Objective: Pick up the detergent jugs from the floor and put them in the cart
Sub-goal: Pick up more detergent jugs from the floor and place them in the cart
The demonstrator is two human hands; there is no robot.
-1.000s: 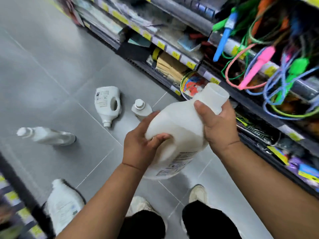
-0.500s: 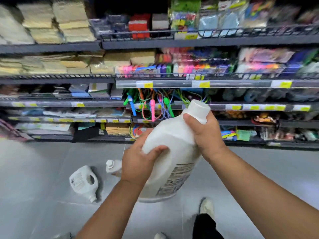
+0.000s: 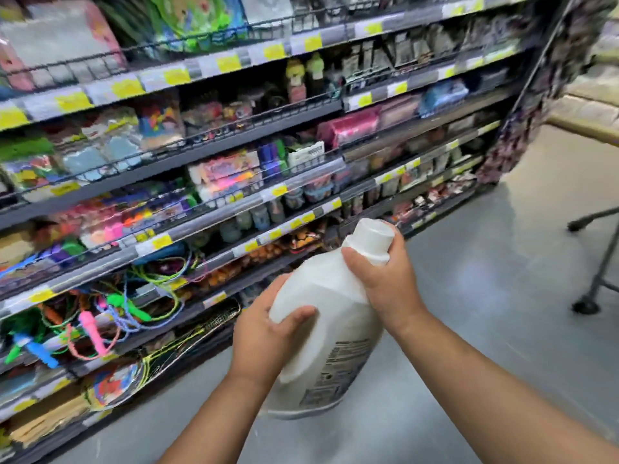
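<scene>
- The white jug (image 3: 335, 346) is held in the air in front of the shelves (image 3: 201, 222), above the floor (image 3: 485, 296), and is tilted with its cap (image 3: 371, 236) up and away.
- The left hand (image 3: 264, 336) is wrapped round the handle at the jug's shoulder, with thumb and fingers (image 3: 281, 289) curled tight on it.
- The right hand (image 3: 385, 286) is closed round the neck, just below the cap.
- The jug is judged heavy if full, stiff-walled and smooth, so some slip is to be expected.
- The handle is judged the best place to grip; the neck is better used only for steadying.
- A dark wheeled frame (image 3: 599, 286), probably the cart, is seen at the right edge, well apart from the jug.
</scene>
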